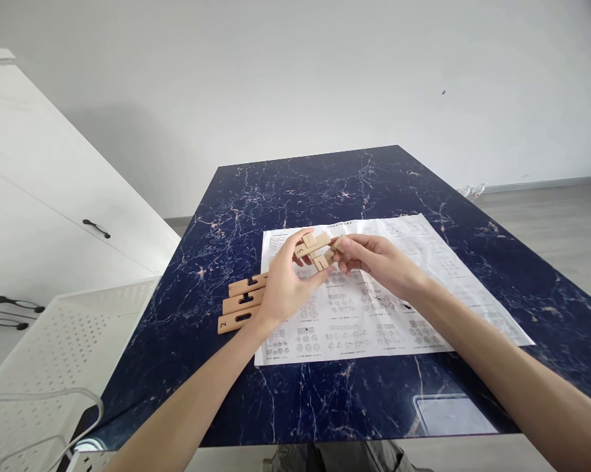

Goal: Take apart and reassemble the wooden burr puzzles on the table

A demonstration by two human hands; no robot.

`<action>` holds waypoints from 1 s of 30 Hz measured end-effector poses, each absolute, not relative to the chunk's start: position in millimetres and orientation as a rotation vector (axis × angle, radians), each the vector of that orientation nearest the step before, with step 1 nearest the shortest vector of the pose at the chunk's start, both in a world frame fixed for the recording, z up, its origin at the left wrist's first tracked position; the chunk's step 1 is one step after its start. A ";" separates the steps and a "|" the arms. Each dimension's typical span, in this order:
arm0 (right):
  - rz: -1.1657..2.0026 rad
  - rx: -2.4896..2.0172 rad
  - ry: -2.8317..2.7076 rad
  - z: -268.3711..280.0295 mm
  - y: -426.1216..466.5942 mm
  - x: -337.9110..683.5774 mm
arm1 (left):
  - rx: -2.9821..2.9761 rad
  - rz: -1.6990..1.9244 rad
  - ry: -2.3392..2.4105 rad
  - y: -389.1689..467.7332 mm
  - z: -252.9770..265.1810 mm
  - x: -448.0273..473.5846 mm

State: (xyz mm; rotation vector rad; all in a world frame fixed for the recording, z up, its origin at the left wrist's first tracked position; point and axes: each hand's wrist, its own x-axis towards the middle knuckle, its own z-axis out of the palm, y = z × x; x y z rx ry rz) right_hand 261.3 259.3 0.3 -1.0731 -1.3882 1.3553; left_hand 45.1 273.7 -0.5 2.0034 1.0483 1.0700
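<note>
My left hand (288, 282) is closed around a cluster of interlocking wooden puzzle pieces (312, 244), one marked with a 3. At the cluster's right side, my right hand (366, 257) pinches a small wooden piece (340, 245) between thumb and fingers. Whether that piece is joined to the cluster I cannot tell. Both hands are above a large printed instruction sheet (344, 321). Left of my left hand lie several flat wooden puzzle pieces (233, 321) with dark slots, side by side; one bears a 2. My left hand hides their right ends.
The sheet lies creased on a dark blue marbled table (285, 190). A white cabinet (54, 170) stands at the left, with a perforated white surface (73, 341) and a white cable (44, 394) near the table's left edge. A pale wall rises behind.
</note>
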 end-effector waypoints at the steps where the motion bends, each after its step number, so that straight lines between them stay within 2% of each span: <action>1: 1.336 -1.102 -1.357 -0.2 259.6 261.0 | 2.000 1.066 1.044 273.3 0.1 45.3; 4: 1.316 -1.162 -1.248 -0.9 259.8 261.1 | 1.989 1.055 1.023 271.9 2.1 45.7; 12: 1.582 -1.108 -1.163 7.5 257.1 260.6 | 1.990 1.045 1.052 272.0 0.0 45.2; 30: 1.374 -1.326 -1.459 4.0 255.4 260.8 | 2.156 1.089 1.124 275.9 -4.7 45.1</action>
